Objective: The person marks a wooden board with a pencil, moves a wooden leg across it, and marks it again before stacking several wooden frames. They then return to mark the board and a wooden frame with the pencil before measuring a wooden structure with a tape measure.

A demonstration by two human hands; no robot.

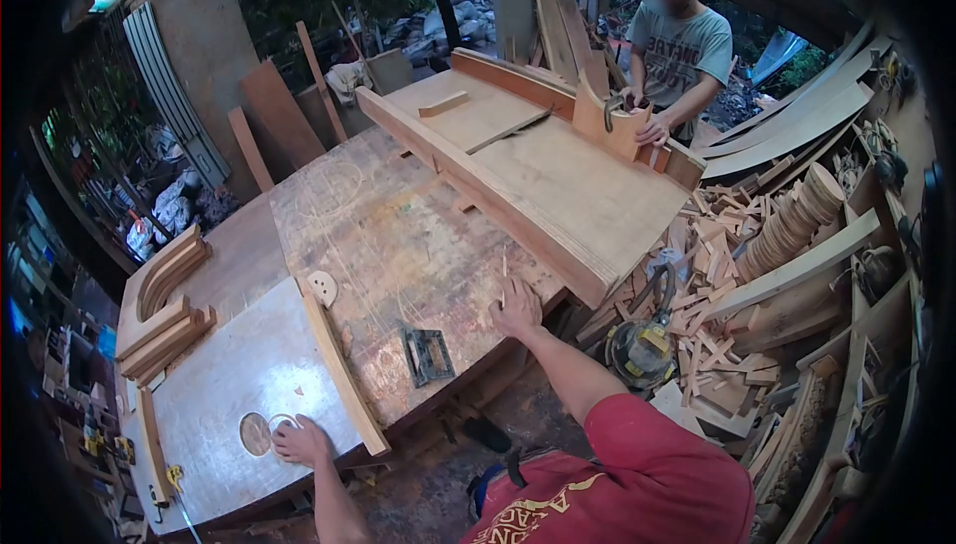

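Probably woodworking shop: offcuts (732, 245), workbench (398, 245)

The left hand (302, 441) rested beside a round hole (256, 434) on the near-left panel (239, 365). The right hand (516, 307) lay on the workbench (398, 235) edge, right of a metal square (427, 355). Offcuts (727, 275) lay piled farther right.

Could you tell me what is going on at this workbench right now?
A person in a red shirt leans over the bench, left hand resting flat by a round cutout in a pale board, right hand on the bench edge. Across the table, a co-worker holds a curved wood piece upright. Offcuts lie piled alongside.
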